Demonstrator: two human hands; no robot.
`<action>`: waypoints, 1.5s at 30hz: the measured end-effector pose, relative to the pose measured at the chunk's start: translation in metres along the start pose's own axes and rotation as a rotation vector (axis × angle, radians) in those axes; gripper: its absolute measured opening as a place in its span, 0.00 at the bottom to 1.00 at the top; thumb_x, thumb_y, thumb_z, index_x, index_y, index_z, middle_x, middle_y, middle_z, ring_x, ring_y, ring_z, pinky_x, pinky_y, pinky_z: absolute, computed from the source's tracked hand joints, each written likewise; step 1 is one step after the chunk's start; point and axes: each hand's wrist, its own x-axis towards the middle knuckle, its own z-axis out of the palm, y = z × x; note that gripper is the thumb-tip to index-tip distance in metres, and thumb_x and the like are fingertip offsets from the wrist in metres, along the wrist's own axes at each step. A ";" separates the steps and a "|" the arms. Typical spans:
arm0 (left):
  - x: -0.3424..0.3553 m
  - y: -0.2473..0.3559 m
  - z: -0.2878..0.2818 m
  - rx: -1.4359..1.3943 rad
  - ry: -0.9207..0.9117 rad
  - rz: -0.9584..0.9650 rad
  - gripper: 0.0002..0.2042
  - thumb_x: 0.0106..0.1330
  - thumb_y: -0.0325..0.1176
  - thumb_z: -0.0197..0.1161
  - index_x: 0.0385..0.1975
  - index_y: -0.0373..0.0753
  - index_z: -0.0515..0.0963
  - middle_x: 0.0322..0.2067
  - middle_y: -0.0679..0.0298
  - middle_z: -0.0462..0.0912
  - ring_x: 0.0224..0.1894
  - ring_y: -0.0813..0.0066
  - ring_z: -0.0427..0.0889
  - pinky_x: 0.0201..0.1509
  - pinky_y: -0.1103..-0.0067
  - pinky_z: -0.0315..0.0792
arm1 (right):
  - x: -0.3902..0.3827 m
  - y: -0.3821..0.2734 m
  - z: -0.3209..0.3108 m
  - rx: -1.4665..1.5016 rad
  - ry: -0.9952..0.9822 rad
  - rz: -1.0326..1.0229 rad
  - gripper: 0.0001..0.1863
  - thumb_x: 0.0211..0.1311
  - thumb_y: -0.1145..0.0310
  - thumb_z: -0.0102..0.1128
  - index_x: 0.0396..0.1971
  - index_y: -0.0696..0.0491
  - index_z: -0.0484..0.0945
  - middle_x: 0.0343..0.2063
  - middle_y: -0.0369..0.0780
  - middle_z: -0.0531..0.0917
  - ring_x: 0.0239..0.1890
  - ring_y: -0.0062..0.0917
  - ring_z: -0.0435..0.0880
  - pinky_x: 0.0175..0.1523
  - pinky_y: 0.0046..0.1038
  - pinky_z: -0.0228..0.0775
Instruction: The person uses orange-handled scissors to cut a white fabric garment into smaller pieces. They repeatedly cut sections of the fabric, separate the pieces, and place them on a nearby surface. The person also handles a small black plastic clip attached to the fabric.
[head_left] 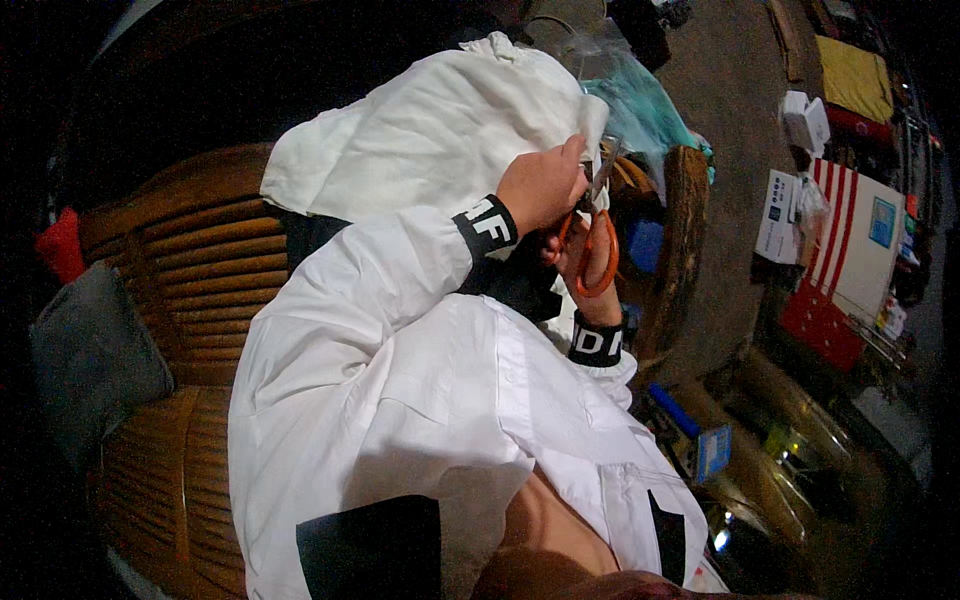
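Observation:
A large white cloth (430, 120) lies bunched over my lap, its right edge drawn up near my fingers. My left hand (543, 188) is closed on that edge in a pinch, with the fingertips partly hidden. Scissors (597, 268) with orange loop handles are in my right hand (590, 240), just right of and below the left one. Their metal blades point up and away, beside the cloth's edge; whether fabric lies between them I cannot make out. White sleeves with black lettered cuffs cover both my forearms.
A slatted wooden bench (205, 270) is on the left, with a grey cushion (100, 350) and something red. Right of my hands stand a wooden armrest (680, 240) and a teal plastic bag (645, 105). Farther right are white boxes (777, 215) and a red-and-white striped carton (850, 240).

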 end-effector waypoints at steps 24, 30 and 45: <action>-0.017 0.000 -0.017 0.018 -0.112 0.227 0.07 0.57 0.35 0.55 0.32 0.41 0.69 0.24 0.56 0.79 0.27 0.53 0.80 0.27 0.63 0.72 | 0.006 -0.007 0.002 -0.023 -0.002 -0.214 0.33 0.61 0.37 0.44 0.45 0.56 0.72 0.32 0.40 0.79 0.29 0.25 0.79 0.34 0.25 0.74; -0.013 0.006 -0.024 0.037 -0.103 0.201 0.06 0.57 0.34 0.55 0.31 0.41 0.70 0.23 0.55 0.79 0.27 0.53 0.80 0.27 0.64 0.72 | 0.014 -0.002 -0.007 0.081 0.032 -0.099 0.25 0.65 0.44 0.45 0.37 0.54 0.71 0.23 0.34 0.74 0.20 0.18 0.71 0.24 0.17 0.63; -0.015 -0.008 -0.011 0.010 0.102 0.186 0.13 0.54 0.32 0.59 0.40 0.44 0.71 0.26 0.59 0.79 0.29 0.56 0.80 0.29 0.66 0.72 | -0.010 -0.011 0.015 -0.103 -0.021 -0.006 0.34 0.64 0.36 0.32 0.32 0.55 0.72 0.21 0.38 0.75 0.15 0.18 0.68 0.21 0.21 0.62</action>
